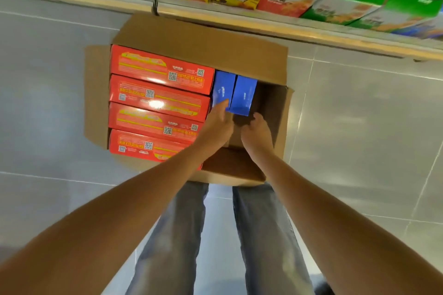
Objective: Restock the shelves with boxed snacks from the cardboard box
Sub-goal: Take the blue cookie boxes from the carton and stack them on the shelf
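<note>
Touching a blue box [223,87] — left fingers [222,106] straight; right fingers [258,118] curled, hold unclear.

Left hand [217,124] touching blue box [223,90] inside cardboard box [203,38]; right hand [257,134] beside it, fingers [258,118] seemingly curled, empty.

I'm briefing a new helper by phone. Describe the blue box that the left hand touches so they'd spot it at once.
Find the open cardboard box on the floor by the shelf. Inside, right of the four red boxes, stand two blue ones. It is the left blue box, beside the reds, with the left hand touching it; the right blue box borders empty space.
</note>
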Available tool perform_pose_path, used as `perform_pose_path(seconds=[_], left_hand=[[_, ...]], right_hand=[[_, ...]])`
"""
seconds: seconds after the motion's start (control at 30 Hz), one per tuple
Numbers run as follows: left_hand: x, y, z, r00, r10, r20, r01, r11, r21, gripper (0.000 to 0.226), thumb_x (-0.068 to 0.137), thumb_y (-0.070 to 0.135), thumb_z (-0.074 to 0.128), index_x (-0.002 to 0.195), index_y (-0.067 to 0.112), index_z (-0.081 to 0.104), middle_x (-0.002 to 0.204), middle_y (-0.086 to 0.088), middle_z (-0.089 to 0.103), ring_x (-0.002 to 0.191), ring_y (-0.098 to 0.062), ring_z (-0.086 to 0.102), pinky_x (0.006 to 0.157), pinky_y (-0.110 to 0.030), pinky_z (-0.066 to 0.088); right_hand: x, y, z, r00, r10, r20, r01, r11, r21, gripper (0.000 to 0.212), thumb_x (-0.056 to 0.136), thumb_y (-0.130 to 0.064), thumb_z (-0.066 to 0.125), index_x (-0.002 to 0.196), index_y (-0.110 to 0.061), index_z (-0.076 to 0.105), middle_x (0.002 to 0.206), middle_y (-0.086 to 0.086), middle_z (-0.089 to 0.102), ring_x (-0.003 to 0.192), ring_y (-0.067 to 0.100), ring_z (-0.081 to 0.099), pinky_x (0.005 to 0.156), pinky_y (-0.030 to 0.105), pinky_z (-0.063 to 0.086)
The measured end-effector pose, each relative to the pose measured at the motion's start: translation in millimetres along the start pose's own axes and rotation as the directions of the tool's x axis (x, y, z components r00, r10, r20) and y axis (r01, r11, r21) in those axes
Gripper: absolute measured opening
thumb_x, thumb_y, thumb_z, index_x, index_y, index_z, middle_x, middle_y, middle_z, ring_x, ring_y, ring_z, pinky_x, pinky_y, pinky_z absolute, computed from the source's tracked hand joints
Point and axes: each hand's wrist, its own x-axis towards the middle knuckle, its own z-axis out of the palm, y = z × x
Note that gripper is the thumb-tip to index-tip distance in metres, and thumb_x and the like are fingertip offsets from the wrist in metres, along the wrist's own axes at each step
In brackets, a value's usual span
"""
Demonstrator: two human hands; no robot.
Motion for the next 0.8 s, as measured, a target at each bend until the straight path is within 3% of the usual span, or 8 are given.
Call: perform_pose_path(seconds=[0.07,0.13,0.17,0.37,0.47,0.57,0.67,0.8], left_hand=[[16,-8,7,1.0,0.017,-0.004,-0.017,0.999,0.041,0.05,0.099,0.012,0.038,0.147,0.015,0.024,0.125,0.014,0.039,0.089,0.007,0.046,0.068,0.001,0.039],[28,-15,13,0.997,0.076,-0.031,-0.071,0.987,0.147,0.054,0.096,0.004,0.039,0.147,0.012,0.024,0.148,0.001,0.026,0.128,-0.006,0.035,0.099,-0.013,0.032],[34,-17,16,0.991,0.129,-0.032,-0.119,0.969,0.217,0.055,0.094,0.003,0.039,0.147,0.012,0.024,0.15,-0.002,0.023,0.137,-0.013,0.027,0.101,-0.018,0.029],[47,-15,30,0.998,0.055,0.006,-0.055,0.994,0.095,0.055,0.096,0.003,0.039,0.148,0.012,0.024,0.148,-0.006,0.033,0.134,-0.019,0.038,0.109,-0.03,0.036],[55,-11,31,0.994,-0.04,0.1,0.044,0.998,-0.045,0.056,0.095,-0.002,0.036,0.148,0.009,0.022,0.146,-0.006,0.041,0.13,-0.017,0.044,0.103,-0.025,0.036],[64,-9,34,0.974,-0.087,0.207,0.104,0.992,-0.071,0.053,0.097,-0.002,0.036,0.147,0.004,0.022,0.147,-0.013,0.041,0.13,-0.024,0.046,0.111,-0.035,0.034],[68,-9,40,0.971,-0.143,0.192,0.161,0.984,-0.077,0.052,0.096,-0.001,0.036,0.147,0.006,0.025,0.147,-0.012,0.04,0.134,-0.026,0.04,0.113,-0.037,0.031],[55,-2,35,0.98,-0.191,0.057,0.198,0.967,-0.16,0.051,0.094,0.002,0.04,0.144,0.009,0.032,0.143,-0.007,0.044,0.126,-0.02,0.047,0.084,-0.017,0.041]], right_hand=[[16,6,10,0.999,-0.035,-0.04,0.036,0.999,0.023,0.048,0.093,-0.02,0.046,0.14,-0.014,0.035,0.13,0.006,0.052,0.106,0.02,0.059,0.08,0.033,0.054],[29,10,16,0.997,-0.05,-0.06,0.054,0.996,0.073,0.049,0.094,-0.023,0.045,0.142,-0.016,0.032,0.134,0.006,0.049,0.115,0.021,0.055,0.091,0.04,0.052],[35,11,17,0.997,-0.044,-0.068,0.051,0.993,0.107,0.05,0.096,-0.025,0.043,0.143,-0.017,0.031,0.135,0.006,0.049,0.117,0.021,0.054,0.093,0.042,0.05],[54,14,13,0.99,-0.041,-0.135,0.075,0.963,0.257,0.021,0.098,-0.027,0.039,0.113,-0.017,0.05,0.105,0.002,0.062,0.085,0.012,0.058,0.067,0.024,0.044],[61,16,7,0.992,0.005,-0.123,0.024,0.973,0.23,0.042,0.093,-0.034,0.052,0.128,-0.011,0.043,0.121,0.005,0.058,0.105,0.02,0.058,0.084,0.036,0.051],[71,18,-1,0.987,0.097,-0.126,-0.071,0.978,0.198,0.067,0.086,-0.035,0.064,0.138,-0.01,0.031,0.138,0.008,0.047,0.123,0.025,0.05,0.097,0.038,0.048],[75,18,-8,0.986,0.101,-0.134,-0.08,0.985,0.154,0.058,0.083,-0.027,0.068,0.129,-0.009,0.038,0.124,0.007,0.054,0.105,0.019,0.055,0.077,0.026,0.048],[60,17,-15,0.982,0.09,-0.168,-0.064,0.986,0.157,0.042,0.081,-0.026,0.068,0.114,-0.016,0.045,0.097,-0.004,0.052,0.074,0.006,0.049,0.054,0.014,0.037]])
